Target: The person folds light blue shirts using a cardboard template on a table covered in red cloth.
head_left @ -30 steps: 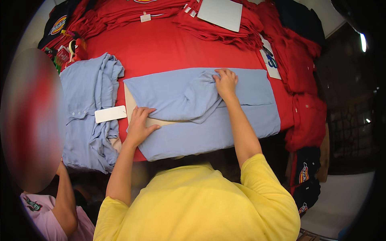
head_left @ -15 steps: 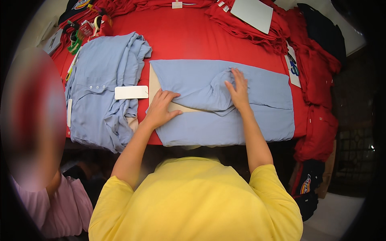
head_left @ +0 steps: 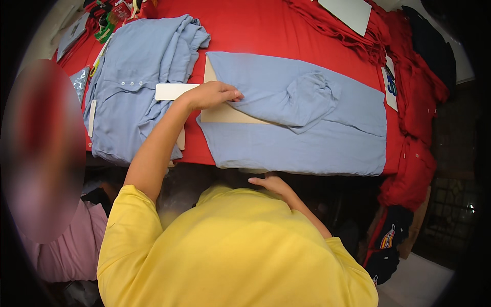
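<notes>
A light blue garment (head_left: 353, 107) lies spread on the red-covered table, folded about a flat beige panel (head_left: 230, 115) that shows at its left end. Its upper layer is bunched up near the middle. My left hand (head_left: 217, 94) is at the edge of that layer, thumb and fingertips pinched together on the cloth. Down at the table's front edge, close to my body, is my right hand (head_left: 273, 185). Its thumb points left just below the garment's lower hem; its other fingers are mostly hidden. A white tag-like card (head_left: 174, 91) lies partly under my left wrist.
To the left rests a pile of blue buttoned garments (head_left: 138, 61). Red garments (head_left: 417, 117) hang and lie along the right side, near blue-handled scissors (head_left: 391, 84). A white sheet (head_left: 350, 14) tops a red pile at the back. Another person in pink (head_left: 76, 245) sits at left.
My right hand has left the bunched cloth and dropped to the table's front edge. My left hand has moved onto the layer's edge and closed. The whole view has shifted somewhat.
</notes>
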### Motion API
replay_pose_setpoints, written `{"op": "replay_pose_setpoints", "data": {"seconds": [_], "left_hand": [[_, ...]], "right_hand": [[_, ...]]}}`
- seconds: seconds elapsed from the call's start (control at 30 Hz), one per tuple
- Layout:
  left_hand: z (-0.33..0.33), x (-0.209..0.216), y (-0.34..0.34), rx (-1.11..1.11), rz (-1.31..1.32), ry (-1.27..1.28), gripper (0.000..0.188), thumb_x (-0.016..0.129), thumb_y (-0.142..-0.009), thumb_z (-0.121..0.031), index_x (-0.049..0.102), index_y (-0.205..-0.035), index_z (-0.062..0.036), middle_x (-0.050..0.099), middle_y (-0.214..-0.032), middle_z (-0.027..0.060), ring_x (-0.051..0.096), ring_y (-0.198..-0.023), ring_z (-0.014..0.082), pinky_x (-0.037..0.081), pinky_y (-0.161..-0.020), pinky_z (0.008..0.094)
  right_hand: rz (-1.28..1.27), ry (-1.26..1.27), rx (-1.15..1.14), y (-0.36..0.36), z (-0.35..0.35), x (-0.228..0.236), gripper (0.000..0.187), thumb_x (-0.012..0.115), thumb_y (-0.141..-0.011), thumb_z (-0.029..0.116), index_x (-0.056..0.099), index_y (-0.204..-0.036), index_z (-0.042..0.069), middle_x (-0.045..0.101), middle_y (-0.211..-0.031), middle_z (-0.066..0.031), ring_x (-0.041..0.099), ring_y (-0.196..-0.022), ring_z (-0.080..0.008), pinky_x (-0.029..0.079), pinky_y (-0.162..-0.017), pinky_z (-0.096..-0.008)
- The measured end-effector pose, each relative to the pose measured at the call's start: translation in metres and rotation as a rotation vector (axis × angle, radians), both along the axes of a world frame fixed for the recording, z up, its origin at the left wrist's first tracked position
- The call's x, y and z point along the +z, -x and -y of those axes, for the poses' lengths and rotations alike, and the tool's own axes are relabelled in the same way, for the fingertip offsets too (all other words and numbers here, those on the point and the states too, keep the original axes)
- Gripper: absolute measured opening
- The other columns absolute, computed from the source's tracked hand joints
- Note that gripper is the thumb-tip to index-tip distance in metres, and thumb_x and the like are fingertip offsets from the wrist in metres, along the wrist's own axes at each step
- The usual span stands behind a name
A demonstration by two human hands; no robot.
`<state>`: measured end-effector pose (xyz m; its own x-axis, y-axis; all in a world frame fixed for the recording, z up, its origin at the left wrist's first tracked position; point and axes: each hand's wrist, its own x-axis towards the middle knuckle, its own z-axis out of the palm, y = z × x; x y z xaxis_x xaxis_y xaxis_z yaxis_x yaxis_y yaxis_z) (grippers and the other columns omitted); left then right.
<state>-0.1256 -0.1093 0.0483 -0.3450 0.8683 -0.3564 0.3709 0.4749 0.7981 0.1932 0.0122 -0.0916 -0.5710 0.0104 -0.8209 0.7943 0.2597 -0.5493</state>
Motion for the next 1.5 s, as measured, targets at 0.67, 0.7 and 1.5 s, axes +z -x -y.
{"op": "replay_pose_setpoints", "data": {"seconds": [0.67, 0.7, 1.5], "left_hand": [[-0.006, -0.011, 0.005, 0.259, 0.301, -0.084, 0.089, 0.024, -0.094, -0.069, 0.060, -0.121, 0.0077, 0.065, -0.115, 0.0199, 0.059, -0.109, 0.0261, 0.037, -0.104, 0.0335], [-0.002, -0.020, 0.002, 0.396, 0.243, -0.078, 0.092, 0.024, -0.092, -0.071, 0.057, -0.124, 0.0083, 0.064, -0.117, 0.0197, 0.058, -0.109, 0.0263, 0.036, -0.105, 0.0339], [-0.040, -0.031, -0.050, 0.442, -0.950, -0.236, 0.028, 0.065, -0.079, -0.003, 0.057, -0.104, 0.0050, 0.055, -0.107, 0.0197, 0.053, -0.100, 0.0399, 0.044, -0.086, 0.0442]], "right_hand": [[-0.877, 1.143, -0.284, 0.154, -0.133, 0.182, 0.055, 0.051, -0.095, 0.049, 0.053, -0.131, 0.007, 0.061, -0.121, -0.0143, 0.057, -0.111, -0.0306, 0.041, -0.100, -0.0413], [-0.939, 0.939, -0.568, 0.162, -0.130, 0.199, 0.054, 0.046, -0.098, 0.045, 0.047, -0.135, 0.005, 0.060, -0.122, -0.0146, 0.057, -0.112, -0.0316, 0.041, -0.100, -0.0426], [-0.956, -1.168, -1.007, -0.143, -0.323, 0.117, 0.013, 0.062, -0.083, 0.006, 0.064, -0.094, 0.000, 0.065, -0.082, -0.0127, 0.058, -0.074, -0.0190, 0.046, -0.072, -0.0316]]}}
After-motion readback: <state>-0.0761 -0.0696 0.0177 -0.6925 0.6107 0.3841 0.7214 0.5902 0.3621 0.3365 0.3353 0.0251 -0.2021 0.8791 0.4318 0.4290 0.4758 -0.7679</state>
